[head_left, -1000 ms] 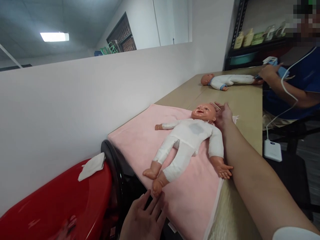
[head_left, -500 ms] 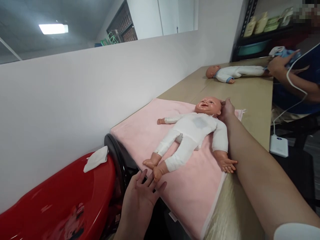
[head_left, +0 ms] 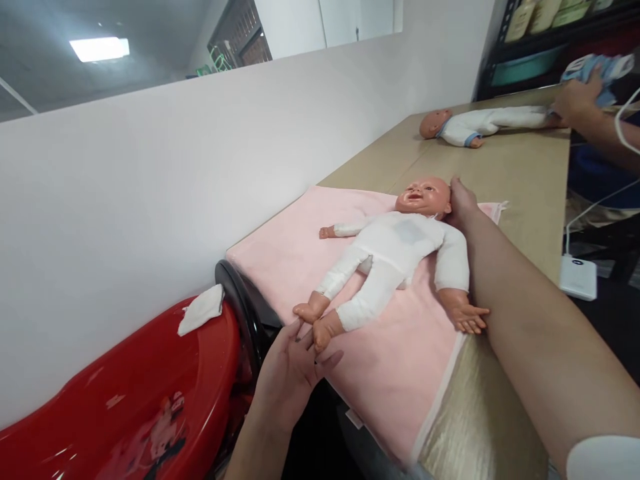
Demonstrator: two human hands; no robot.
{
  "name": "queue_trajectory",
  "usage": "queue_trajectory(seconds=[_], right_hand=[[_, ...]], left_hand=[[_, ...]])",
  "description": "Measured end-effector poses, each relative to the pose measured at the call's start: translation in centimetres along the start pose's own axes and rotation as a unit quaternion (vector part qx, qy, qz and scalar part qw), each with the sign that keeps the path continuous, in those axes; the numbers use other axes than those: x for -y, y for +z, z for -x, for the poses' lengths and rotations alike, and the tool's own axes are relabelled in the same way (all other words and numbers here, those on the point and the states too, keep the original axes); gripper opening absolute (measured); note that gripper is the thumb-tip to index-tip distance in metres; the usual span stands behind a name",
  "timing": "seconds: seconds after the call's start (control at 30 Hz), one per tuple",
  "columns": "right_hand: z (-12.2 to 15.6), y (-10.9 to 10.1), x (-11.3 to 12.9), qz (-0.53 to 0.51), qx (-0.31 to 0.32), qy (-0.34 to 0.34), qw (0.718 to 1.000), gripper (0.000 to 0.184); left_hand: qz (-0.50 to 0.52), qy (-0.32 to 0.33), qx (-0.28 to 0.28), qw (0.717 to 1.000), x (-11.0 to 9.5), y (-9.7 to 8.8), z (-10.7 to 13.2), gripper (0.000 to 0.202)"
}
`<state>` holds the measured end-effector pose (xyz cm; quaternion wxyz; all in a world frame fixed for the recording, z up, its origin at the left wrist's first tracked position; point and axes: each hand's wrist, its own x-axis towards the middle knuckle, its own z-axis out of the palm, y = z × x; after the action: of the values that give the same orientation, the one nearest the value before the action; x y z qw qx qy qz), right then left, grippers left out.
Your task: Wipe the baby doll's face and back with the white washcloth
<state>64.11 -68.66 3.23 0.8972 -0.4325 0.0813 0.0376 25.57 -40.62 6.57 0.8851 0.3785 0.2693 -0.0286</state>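
Note:
A baby doll (head_left: 385, 260) with a white cloth body lies face up on a pink towel (head_left: 280, 250), head to the right and feet toward me. My right hand (head_left: 463, 200) cups the far side of its head, fingers mostly hidden behind it. At the doll's feet, my left hand (head_left: 290, 367) is palm up with fingers apart. Its fingertips reach under the feet, and whether they bear any weight I cannot tell.
A red basin (head_left: 205, 373) with a white cloth (head_left: 201, 309) on its rim stands at the left. On the table (head_left: 530, 173) lies a second doll (head_left: 495, 123), near another person's hand (head_left: 580, 97) holding blue-and-white fabric. A white power bank (head_left: 579, 278) sits right of the table edge.
My left hand has moved up to the doll's feet, its fingertips now beneath them. My right hand stays at the doll's head. The view has shifted slightly.

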Motion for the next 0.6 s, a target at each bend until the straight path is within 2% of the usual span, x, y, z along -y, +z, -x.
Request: queue_trajectory(seconds=[0.1, 0.27, 0.4, 0.5, 0.6], right_hand=[[0.5, 0.3, 0.4, 0.062, 0.001, 0.03, 0.998, 0.077], [1.6, 0.6, 1.0, 0.082, 0.026, 0.064, 0.994, 0.087], [1.6, 0.6, 1.3, 0.061, 0.043, 0.101, 0.992, 0.094], [1.2, 0.5, 1.2, 0.039, 0.072, 0.084, 0.993, 0.094], [0.8, 0.5, 0.9, 0.006, 0.067, 0.082, 0.994, 0.091]], left_hand=[[-0.001, 0.005, 0.02, 1.0, 0.2, -0.3, -0.7, 0.031], [0.006, 0.01, 0.005, 1.0, 0.6, -0.1, -1.3, 0.026], [0.007, 0.012, 0.017, 1.0, 0.7, 0.5, -2.0, 0.041], [0.046, 0.015, 0.036, 0.998, 0.6, 0.6, -2.7, 0.055], [0.078, 0.006, 0.053, 0.996, 0.6, 0.3, -3.2, 0.067]])
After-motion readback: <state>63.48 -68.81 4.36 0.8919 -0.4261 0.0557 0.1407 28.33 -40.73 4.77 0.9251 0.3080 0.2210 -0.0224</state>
